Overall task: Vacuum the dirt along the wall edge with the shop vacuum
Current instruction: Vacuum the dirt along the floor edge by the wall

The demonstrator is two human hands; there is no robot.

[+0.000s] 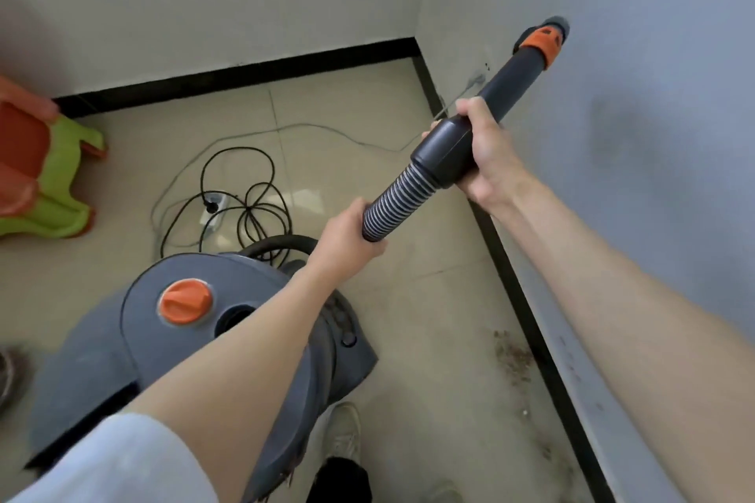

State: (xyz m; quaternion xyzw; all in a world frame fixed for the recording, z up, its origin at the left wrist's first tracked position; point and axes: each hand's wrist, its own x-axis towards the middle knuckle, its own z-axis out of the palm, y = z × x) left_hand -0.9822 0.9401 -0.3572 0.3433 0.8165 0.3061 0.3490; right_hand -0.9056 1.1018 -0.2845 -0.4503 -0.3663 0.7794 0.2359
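The grey shop vacuum (253, 323) with an orange knob (186, 301) stands on the tiled floor at lower left. Its ribbed hose (394, 200) runs up into a black wand (504, 84) with an orange collar (543, 43), raised in the air toward the right wall. My left hand (347, 237) grips the ribbed hose. My right hand (486, 147) grips the black cuff where hose and wand join. Brown dirt (512, 355) lies on the floor beside the black baseboard (531, 310) of the right wall, well below the wand's tip.
A coiled black cord and a power strip (214, 206) lie on the floor behind the vacuum. Orange and green plastic stools (45, 184) sit at the left. My shoe (345, 433) stands beside the vacuum. Walls meet in a corner at the back.
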